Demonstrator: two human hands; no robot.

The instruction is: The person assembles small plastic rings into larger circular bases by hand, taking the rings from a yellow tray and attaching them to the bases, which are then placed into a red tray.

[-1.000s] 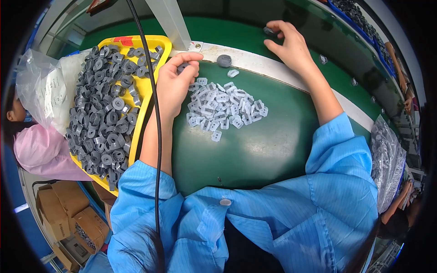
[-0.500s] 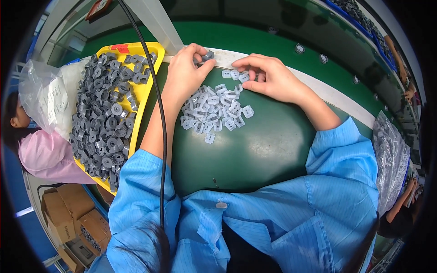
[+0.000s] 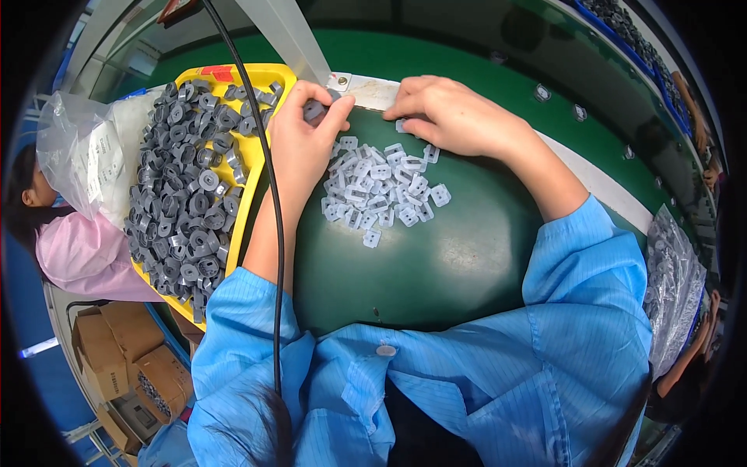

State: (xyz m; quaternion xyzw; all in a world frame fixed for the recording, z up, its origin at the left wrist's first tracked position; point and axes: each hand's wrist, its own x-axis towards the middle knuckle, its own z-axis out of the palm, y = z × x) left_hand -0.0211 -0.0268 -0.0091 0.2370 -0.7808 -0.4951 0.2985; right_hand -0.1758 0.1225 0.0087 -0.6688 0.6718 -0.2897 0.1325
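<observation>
Part (image 3: 314, 110) in left hand (image 3: 299, 144); pieces (image 3: 380, 173), long axes mixed.

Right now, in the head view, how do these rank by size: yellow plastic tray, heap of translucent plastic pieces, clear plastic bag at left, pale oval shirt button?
1. Yellow plastic tray
2. Heap of translucent plastic pieces and left clear plastic bag: too alike to rank
3. Pale oval shirt button

Tray (image 3: 250, 156) is yellow, parts (image 3: 179, 198) grey, shirt (image 3: 482, 366) striped blue.
</observation>
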